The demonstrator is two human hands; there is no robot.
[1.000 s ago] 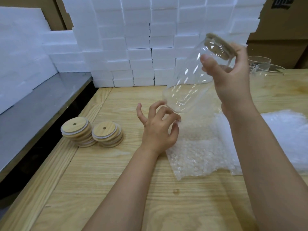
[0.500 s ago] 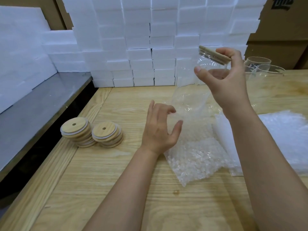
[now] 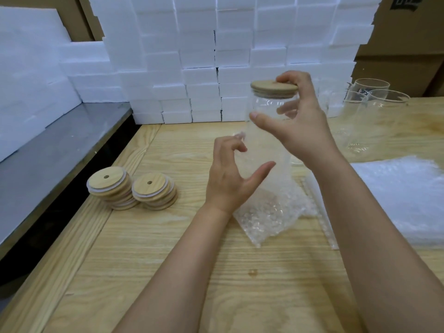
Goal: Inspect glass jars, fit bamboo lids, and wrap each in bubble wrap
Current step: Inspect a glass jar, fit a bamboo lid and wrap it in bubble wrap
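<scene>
Glass jar (image 3: 266, 140), one in number and clear, is held upright with a round bamboo lid (image 3: 274, 87) seated on its mouth. It is gripped near the top by the right hand (image 3: 300, 126): the thumb is pressed to the near wall just below the lid, one finger is laid on the lid's edge, and the others are seen through the glass behind it. The left hand (image 3: 230, 179) is kept beside the jar's lower left wall with thumb stretched out and fingers loosely spread, nothing being held; whether the glass is touched cannot be told. Under the jar one sheet of bubble wrap (image 3: 271, 212) is spread on the wooden table (image 3: 168, 260), and whether the base rests on it cannot be told. Right of the jar a pile of bubble wrap sheets (image 3: 403, 193) is laid. Behind and right of the jar at least two open glass jars (image 3: 384, 116) are stood without lids. Left of the jar two stacks of bamboo lids (image 3: 111, 188) are set side by side, touching, each top lid pierced by one small hole. Behind the jar a wall of white foam blocks (image 3: 192, 56) is stacked, too many to be counted. Far left of the jar a grey metal surface (image 3: 48, 152) is seen.
</scene>
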